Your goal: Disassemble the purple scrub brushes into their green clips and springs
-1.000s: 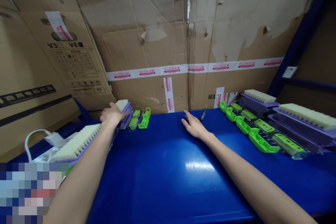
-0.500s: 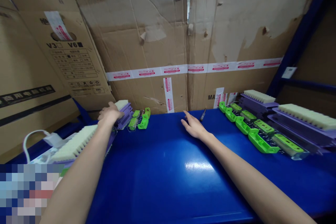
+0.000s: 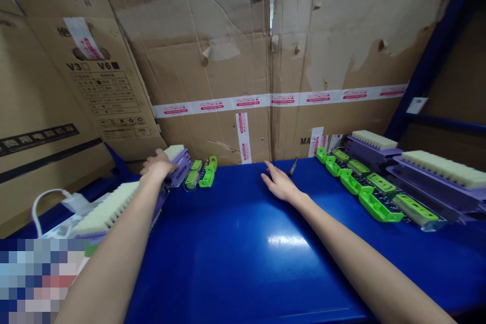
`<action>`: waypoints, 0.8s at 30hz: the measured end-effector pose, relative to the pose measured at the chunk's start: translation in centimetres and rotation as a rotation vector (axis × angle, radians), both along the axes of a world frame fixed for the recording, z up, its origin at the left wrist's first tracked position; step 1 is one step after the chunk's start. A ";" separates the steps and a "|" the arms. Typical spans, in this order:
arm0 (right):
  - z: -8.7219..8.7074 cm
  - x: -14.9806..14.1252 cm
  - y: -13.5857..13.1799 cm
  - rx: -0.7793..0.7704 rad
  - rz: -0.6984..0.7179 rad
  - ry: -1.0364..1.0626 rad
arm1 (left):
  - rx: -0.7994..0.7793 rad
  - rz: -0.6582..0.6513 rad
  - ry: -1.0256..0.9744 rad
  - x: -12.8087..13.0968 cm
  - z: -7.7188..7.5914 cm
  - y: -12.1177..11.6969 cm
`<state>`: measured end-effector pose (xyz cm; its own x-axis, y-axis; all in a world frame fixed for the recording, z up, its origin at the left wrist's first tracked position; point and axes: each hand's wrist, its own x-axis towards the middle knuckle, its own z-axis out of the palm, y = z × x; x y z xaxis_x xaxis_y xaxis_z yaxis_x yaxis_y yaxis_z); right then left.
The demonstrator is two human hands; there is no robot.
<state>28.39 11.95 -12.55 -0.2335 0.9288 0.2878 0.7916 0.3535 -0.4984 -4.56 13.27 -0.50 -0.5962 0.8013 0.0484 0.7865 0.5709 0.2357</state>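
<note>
My left hand (image 3: 156, 166) is at the far left, its fingers curved over the left side of a purple slotted piece (image 3: 181, 169) topped with a ridged cream foam pad. The thumb lies against that piece; the other fingertips are partly hidden. My right hand (image 3: 280, 184) rests on the blue tabletop (image 3: 235, 243), fingers stretched and nothing in it. Just beyond it lies a small screwdriver (image 3: 293, 166). Right of the purple piece stand green-topped clear parts (image 3: 193, 176) and bright green brackets (image 3: 207, 175).
On the right are several green brackets (image 3: 374, 206), green-topped clear parts (image 3: 417, 211) and foam-padded purple pieces (image 3: 429, 182). At left, another cream pad (image 3: 108, 207) lies near a white plug with cable (image 3: 76, 201). Cardboard sheets (image 3: 212, 61) wall the back.
</note>
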 end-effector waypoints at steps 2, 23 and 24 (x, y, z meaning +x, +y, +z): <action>0.1 0.0 -0.1 -0.005 -0.002 -0.006 | 0.005 0.008 0.006 0.2 0.1 -0.2; 1.5 -0.3 -1.0 -0.005 0.013 -0.339 | 0.067 -0.015 0.417 -2.8 0.3 -11.8; 1.5 -0.4 -1.0 -0.006 0.014 -0.353 | 0.018 0.008 0.361 -4.0 -0.2 -11.9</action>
<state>28.02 10.97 -11.01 -0.3308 0.9261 0.1816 0.9104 0.3638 -0.1969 -8.53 1.34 -0.68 -0.5444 0.7939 0.2708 0.8163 0.5757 -0.0467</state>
